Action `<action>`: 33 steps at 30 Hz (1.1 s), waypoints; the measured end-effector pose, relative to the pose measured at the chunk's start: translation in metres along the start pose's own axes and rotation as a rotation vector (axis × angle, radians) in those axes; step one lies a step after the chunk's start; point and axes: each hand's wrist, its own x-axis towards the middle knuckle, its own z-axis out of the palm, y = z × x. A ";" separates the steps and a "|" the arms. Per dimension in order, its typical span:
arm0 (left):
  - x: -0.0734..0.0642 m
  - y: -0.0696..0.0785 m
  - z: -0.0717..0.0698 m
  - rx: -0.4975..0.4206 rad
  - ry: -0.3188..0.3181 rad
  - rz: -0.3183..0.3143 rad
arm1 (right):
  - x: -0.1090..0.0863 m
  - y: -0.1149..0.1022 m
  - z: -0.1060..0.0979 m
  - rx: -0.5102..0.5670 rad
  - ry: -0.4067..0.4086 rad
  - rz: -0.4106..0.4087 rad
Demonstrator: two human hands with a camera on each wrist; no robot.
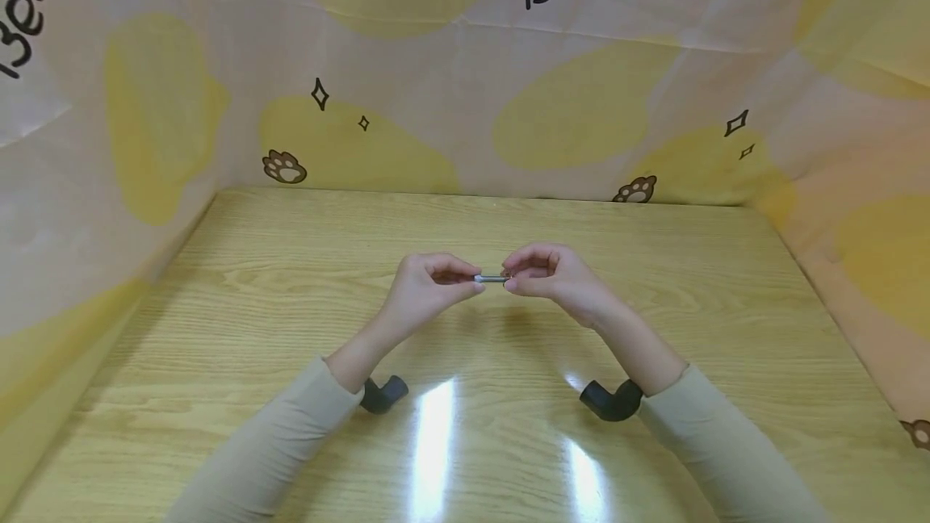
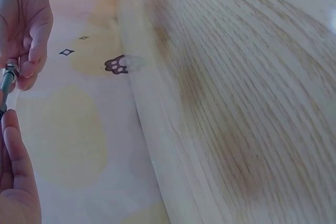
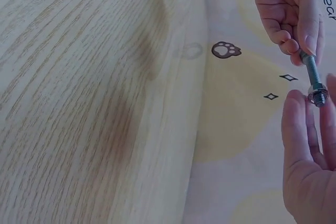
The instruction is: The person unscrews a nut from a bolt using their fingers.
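Observation:
A metal bolt (image 1: 493, 278) is held crosswise above the table, between the two hands. My left hand (image 1: 424, 285) pinches its head end between thumb and fingers, which cover most of the head. Threads show along the shank (image 3: 312, 71) in the right wrist view. Near the far tip sits a nut (image 3: 317, 95), with the bolt's end poking out past it. My right hand (image 1: 555, 277) has its thumb and fingertips at the nut, pinching it from the sides. In the left wrist view the nut (image 2: 11, 70) shows against the right fingers.
Below the hands lies a light wood-grain table (image 1: 291, 329) with bright reflections. Patterned cloth (image 1: 407, 111) with yellow patches and paw prints rises behind it and at both sides. Black curved pieces stick out at the left wrist (image 1: 385, 395) and the right wrist (image 1: 610, 402).

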 end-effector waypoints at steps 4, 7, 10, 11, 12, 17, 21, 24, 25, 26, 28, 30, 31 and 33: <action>0.000 -0.001 0.000 0.010 0.008 -0.004 | 0.001 0.001 0.000 -0.015 0.005 0.025; 0.000 -0.002 0.001 0.010 0.014 -0.006 | 0.001 0.002 0.000 -0.025 -0.002 0.046; -0.001 -0.002 0.002 0.008 0.009 -0.008 | 0.000 0.002 0.000 -0.022 -0.009 0.036; -0.001 -0.002 0.002 0.007 0.006 -0.007 | -0.001 0.002 0.000 -0.016 -0.008 0.029; -0.001 -0.002 0.002 0.007 0.003 -0.007 | -0.001 0.002 -0.001 -0.010 -0.007 0.023; 0.000 -0.001 -0.001 0.013 0.008 -0.006 | 0.002 0.000 -0.001 0.002 0.004 0.027; 0.003 0.000 -0.002 0.012 0.017 -0.007 | 0.004 -0.001 -0.002 -0.024 0.007 0.042; 0.004 0.001 -0.001 0.008 0.012 -0.008 | 0.003 -0.001 -0.003 -0.025 0.012 0.033; 0.004 0.001 -0.001 0.006 0.010 -0.009 | 0.003 -0.001 -0.003 -0.023 0.011 0.026; 0.004 0.001 -0.001 0.005 0.008 -0.011 | 0.002 -0.001 -0.003 -0.015 0.012 0.023; 0.003 0.000 -0.001 0.007 0.007 -0.012 | 0.002 -0.001 -0.003 0.003 0.009 0.019; 0.002 0.000 -0.001 0.008 0.009 -0.014 | 0.002 -0.001 -0.002 0.012 0.007 0.024; 0.002 0.000 -0.001 0.009 0.010 -0.014 | 0.002 -0.001 -0.001 0.013 0.007 0.029; 0.002 0.001 -0.001 0.011 0.014 -0.015 | 0.003 -0.001 -0.001 0.013 0.001 0.040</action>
